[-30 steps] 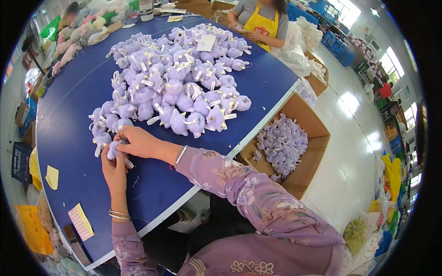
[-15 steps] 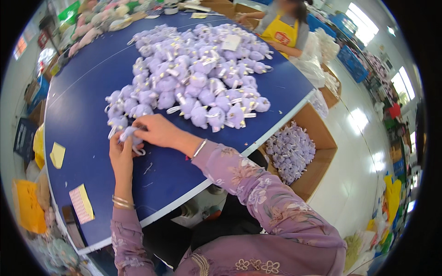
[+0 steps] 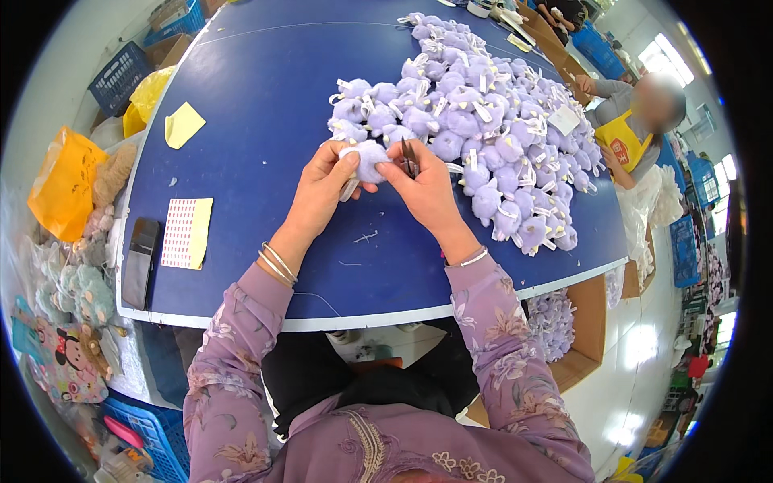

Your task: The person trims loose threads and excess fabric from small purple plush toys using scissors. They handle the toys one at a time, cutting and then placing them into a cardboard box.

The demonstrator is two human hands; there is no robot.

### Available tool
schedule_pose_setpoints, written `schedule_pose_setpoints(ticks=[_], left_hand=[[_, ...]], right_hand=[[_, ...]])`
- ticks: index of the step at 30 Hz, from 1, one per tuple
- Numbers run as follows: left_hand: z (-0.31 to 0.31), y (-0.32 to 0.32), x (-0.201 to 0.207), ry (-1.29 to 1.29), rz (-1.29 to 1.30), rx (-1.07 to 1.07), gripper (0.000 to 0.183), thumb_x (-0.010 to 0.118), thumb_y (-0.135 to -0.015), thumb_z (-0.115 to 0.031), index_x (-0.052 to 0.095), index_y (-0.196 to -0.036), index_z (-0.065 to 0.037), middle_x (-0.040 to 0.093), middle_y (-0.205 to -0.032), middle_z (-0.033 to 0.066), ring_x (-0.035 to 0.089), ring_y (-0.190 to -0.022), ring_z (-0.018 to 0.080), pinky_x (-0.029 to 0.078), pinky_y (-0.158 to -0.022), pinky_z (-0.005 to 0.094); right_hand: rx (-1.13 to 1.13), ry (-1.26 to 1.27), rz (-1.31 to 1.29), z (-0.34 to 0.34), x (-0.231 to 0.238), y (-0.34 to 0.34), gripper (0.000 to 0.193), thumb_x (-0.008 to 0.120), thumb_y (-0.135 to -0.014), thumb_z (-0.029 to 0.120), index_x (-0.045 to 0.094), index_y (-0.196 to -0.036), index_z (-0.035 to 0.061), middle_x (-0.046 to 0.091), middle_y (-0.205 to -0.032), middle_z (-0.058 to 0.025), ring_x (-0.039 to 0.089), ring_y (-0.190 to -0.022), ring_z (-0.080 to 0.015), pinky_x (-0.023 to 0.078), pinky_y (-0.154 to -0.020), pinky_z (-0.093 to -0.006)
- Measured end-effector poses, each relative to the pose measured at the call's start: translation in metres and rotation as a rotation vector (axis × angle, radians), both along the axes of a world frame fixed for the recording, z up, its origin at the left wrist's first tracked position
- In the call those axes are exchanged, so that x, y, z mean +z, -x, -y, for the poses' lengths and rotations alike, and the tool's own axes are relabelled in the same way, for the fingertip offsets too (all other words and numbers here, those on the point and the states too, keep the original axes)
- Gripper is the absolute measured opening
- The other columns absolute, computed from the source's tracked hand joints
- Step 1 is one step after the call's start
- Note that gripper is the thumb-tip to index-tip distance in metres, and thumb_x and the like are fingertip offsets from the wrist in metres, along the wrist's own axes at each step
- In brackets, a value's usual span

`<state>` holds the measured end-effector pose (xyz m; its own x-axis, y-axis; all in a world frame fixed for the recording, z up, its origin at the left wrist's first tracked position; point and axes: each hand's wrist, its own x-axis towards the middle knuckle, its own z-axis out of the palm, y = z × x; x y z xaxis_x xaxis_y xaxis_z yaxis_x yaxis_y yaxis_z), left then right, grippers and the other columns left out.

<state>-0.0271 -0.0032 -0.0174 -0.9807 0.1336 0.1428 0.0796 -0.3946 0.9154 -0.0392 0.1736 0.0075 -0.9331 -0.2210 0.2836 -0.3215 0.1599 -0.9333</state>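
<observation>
A small lavender plush toy [image 3: 369, 163] is held between my two hands above the blue table [image 3: 266, 105]. My left hand [image 3: 324, 183] pinches its left side between thumb and fingers, with a white strap hanging below. My right hand [image 3: 425, 191] is closed, its thumb and fingertips on the toy's right side. Small dark thread snips [image 3: 410, 159] stick up from the same right hand, blades pointing away from me. Just beyond lies a big heap of similar lavender plush toys [image 3: 463, 121] with white loops.
On the left of the table lie a sticker sheet [image 3: 183, 233], a yellow paper [image 3: 184, 125] and a dark phone [image 3: 142, 263]. A cardboard box [image 3: 592, 322] of lavender toys stands below the right edge. A co-worker in a yellow apron [image 3: 624, 141] sits at the right.
My view has swung left, so the heap now appears further right. The toy has been turned in my hands and shows its round side. Thread snips now show in my right hand.
</observation>
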Motion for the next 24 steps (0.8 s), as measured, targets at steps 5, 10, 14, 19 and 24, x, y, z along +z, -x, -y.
schedule_pose_setpoints(ticks=[5,10,14,19,24], left_hand=[[-0.009,0.002,0.007,-0.046,0.066,-0.024,0.019,0.052,-0.098,-0.022,0.055,-0.104,-0.004,0.065,-0.093,0.0092,0.067,-0.075,0.0161,0.05,-0.059,0.023],[-0.003,0.003,0.007,0.071,0.07,0.019,0.019,0.05,-0.098,-0.022,0.056,-0.101,-0.004,0.065,-0.086,0.0087,0.064,-0.066,0.0139,0.046,-0.054,0.0221],[-0.009,0.002,0.004,0.067,0.056,-0.016,0.015,0.05,-0.099,-0.018,0.055,-0.101,-0.004,0.065,-0.085,0.0081,0.064,-0.068,0.0133,0.046,-0.055,0.0221],[-0.009,0.003,0.004,0.082,0.078,0.0,0.014,0.05,-0.1,-0.02,0.052,-0.099,-0.007,0.064,-0.084,0.0078,0.063,-0.067,0.0128,0.047,-0.054,0.0229],[-0.008,0.006,0.0,0.05,0.052,-0.033,0.014,0.047,-0.101,-0.021,0.05,-0.099,-0.008,0.062,-0.079,0.0068,0.06,-0.061,0.0127,0.047,-0.053,0.0231]], right_hand=[[-0.01,0.05,-0.037,-0.007,0.0,0.0,0.014,0.068,-0.085,0.01,0.059,-0.09,0.0011,0.062,-0.076,-0.0026,0.056,-0.072,-0.0062,0.046,-0.064,-0.0244],[-0.055,0.004,-0.12,-0.001,0.001,0.003,0.015,0.069,-0.083,0.009,0.058,-0.084,-0.0008,0.059,-0.072,-0.0053,0.053,-0.066,-0.0094,0.045,-0.061,-0.0273],[-0.124,-0.041,-0.173,-0.009,0.005,0.001,0.016,0.068,-0.082,0.009,0.056,-0.079,-0.0016,0.06,-0.068,-0.01,0.055,-0.062,-0.0147,0.044,-0.058,-0.0305],[-0.102,-0.118,-0.247,-0.009,0.0,0.003,0.017,0.067,-0.082,0.012,0.056,-0.082,-0.0013,0.061,-0.073,-0.0134,0.059,-0.065,-0.0247,0.045,-0.059,-0.0347],[-0.137,-0.188,-0.419,-0.003,-0.008,0.001,0.017,0.066,-0.083,0.013,0.055,-0.085,0.0004,0.06,-0.079,-0.0145,0.06,-0.072,-0.0336,0.045,-0.061,-0.0389]])
